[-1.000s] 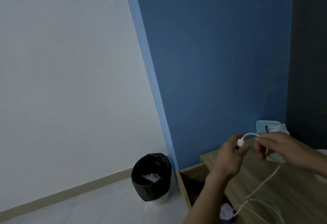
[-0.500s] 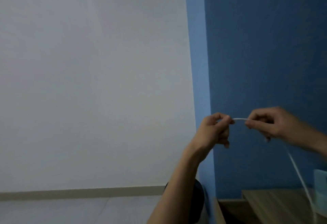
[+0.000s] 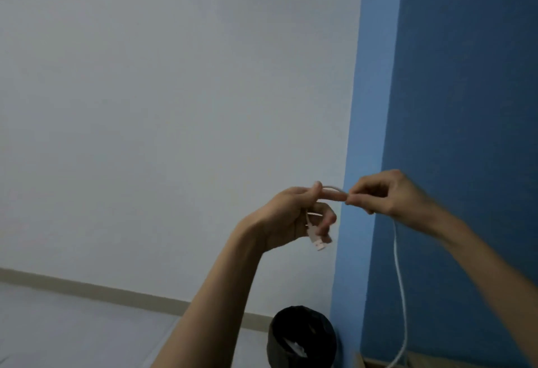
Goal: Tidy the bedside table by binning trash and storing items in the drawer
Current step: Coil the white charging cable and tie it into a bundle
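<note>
Both hands are now lifted well above the bin (image 3: 302, 335). A second ago they worked low over the desk (image 3: 375, 364), of which only a corner now shows just right of the bin. The white cable (image 3: 398, 265) has come up with them.

The left hand (image 3: 291, 219), above and slightly left of the bin, is curled round the cable's end. The connector (image 3: 318, 241), pinched at its fingertips a second ago, now dangles below the palm, and a short arc of cable runs over the outstretched index finger. The right hand (image 3: 387, 193), above and to the right of the bin, pinches the cable between thumb and fingers (image 3: 359, 197), touching the left index tip. From that pinch the rest hangs in one long strand down to the desk corner beside the bin.

This looks like the start of coiling: one end is anchored in the left hand and the right hand feeds the slack. Most of the cable is still unwound, so bundling comes first. Only then can it go into the drawer, which does not show here. The trailing strand could snag on the desk edge as it is drawn up.
</note>
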Motion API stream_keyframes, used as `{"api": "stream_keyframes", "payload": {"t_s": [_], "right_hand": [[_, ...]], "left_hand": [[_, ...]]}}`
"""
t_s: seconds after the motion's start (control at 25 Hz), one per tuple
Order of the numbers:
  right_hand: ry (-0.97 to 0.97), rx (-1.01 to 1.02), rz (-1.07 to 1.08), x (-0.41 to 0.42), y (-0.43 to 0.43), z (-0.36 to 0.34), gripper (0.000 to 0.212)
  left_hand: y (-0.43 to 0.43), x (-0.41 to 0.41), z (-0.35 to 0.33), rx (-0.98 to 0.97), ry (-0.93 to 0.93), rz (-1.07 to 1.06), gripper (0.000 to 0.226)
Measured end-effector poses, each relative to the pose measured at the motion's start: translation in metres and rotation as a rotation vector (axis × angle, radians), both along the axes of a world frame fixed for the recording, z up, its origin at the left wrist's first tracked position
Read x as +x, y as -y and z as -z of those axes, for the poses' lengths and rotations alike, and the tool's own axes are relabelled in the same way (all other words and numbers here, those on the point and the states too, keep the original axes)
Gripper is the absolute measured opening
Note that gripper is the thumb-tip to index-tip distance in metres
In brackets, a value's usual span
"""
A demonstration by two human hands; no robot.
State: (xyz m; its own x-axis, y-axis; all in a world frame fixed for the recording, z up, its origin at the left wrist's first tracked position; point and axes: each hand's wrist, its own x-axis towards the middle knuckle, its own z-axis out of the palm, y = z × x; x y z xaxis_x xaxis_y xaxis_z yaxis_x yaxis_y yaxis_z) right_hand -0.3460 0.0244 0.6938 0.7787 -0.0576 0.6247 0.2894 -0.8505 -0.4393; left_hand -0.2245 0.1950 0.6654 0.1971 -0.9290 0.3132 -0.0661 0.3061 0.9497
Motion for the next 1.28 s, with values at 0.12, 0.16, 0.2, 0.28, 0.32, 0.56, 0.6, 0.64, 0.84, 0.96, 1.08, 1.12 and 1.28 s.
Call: {"api": "stream_keyframes", "payload": {"t_s": [0.12,0.16,0.2,0.28,0.32,0.56,0.6,0.64,0.84,0.96,1.08,1.12,1.28], "right_hand": [[0.043,-0.005,-0.003,0.015,-0.002,-0.006,0.024],[0.039,-0.007,0.003,0.017,-0.001,-0.008,0.024],[0.033,0.003,0.004,0.019,0.001,-0.010,0.016],[0.053,0.009,-0.009,0.022,0.005,-0.016,0.017],[0.094,0.010,0.003,0.022,0.005,-0.018,0.020],[0.377,0.084,0.000,0.028,0.008,-0.027,0.023],[0.367,0.096,-0.027,0.029,0.010,-0.029,0.021],[0.354,0.107,-0.038,0.030,0.013,-0.031,0.018],[0.341,0.253,-0.132,0.040,0.034,-0.035,0.026],[0.336,0.317,-0.184,0.047,0.038,-0.029,0.052],[0.364,0.360,-0.163,0.050,0.046,-0.024,0.056],[0.375,0.348,-0.144,0.049,0.050,-0.023,0.056],[0.352,0.341,-0.125,0.041,0.070,-0.014,0.030]], "left_hand": [[-0.013,0.007,-0.002,0.020,-0.065,-0.105,0.039],[-0.016,0.009,0.000,0.028,-0.044,-0.103,0.039],[-0.018,0.009,0.003,0.032,-0.017,-0.094,0.038],[-0.015,0.009,0.008,0.061,0.026,-0.062,0.036],[-0.013,0.007,0.011,0.080,0.043,-0.028,0.035],[0.020,-0.002,0.010,0.006,0.077,0.160,0.029],[0.025,-0.003,0.007,-0.021,0.106,0.179,0.028],[0.030,-0.005,0.004,-0.038,0.126,0.189,0.027],[0.052,-0.015,-0.011,-0.078,0.168,0.246,0.044],[0.064,-0.020,-0.015,-0.077,0.199,0.381,0.045],[0.080,-0.029,-0.012,-0.046,0.114,0.395,0.046],[0.084,-0.030,-0.010,-0.051,0.077,0.369,0.051],[0.093,-0.028,-0.004,-0.099,-0.067,0.230,0.050]]}}
